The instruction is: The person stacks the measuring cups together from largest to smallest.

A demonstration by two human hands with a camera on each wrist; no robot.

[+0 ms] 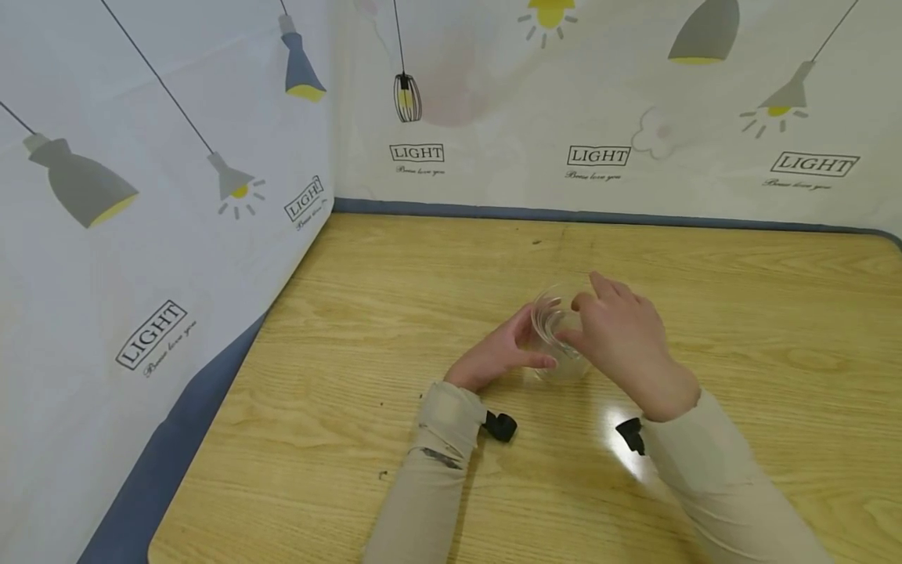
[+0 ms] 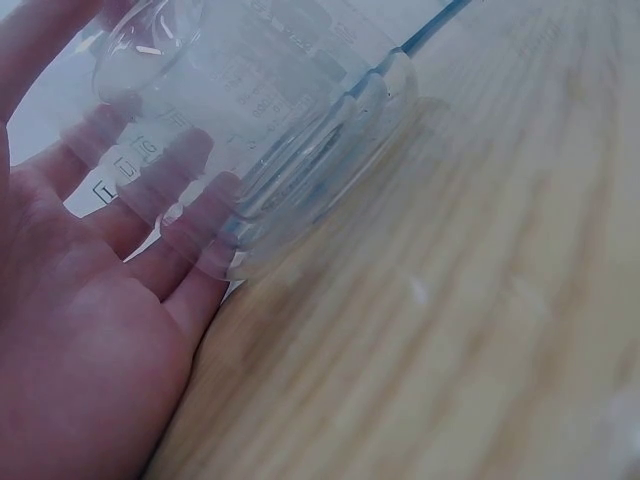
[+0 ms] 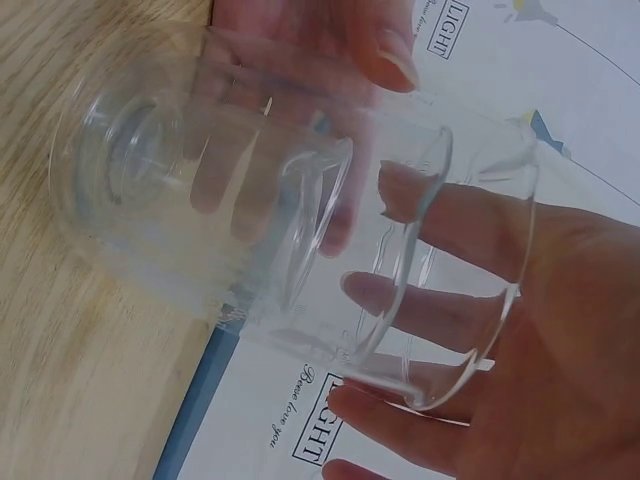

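A clear glass beaker (image 1: 564, 370) stands on the wooden table with smaller clear beakers nested inside; several glass rims show in the right wrist view. My left hand (image 1: 496, 352) holds the outer beaker from the left, its thumb at the near side and its fingers behind the glass. Faint printed marks show on the beaker wall (image 2: 260, 90) in the left wrist view. Over the mouth, my right hand (image 1: 627, 333) reaches in with thumb and forefinger at the rim of an inner beaker (image 3: 405, 285), appearing to pinch it. Reflections blur the exact contact.
The wooden table (image 1: 317, 439) spreads around both hands. White curtains printed with lamps (image 1: 486, 86) stand along the back and left edges, with a blue border (image 1: 451, 208) at the bottom. Black wrist-camera mounts (image 1: 501, 427) stick out from both sleeves.
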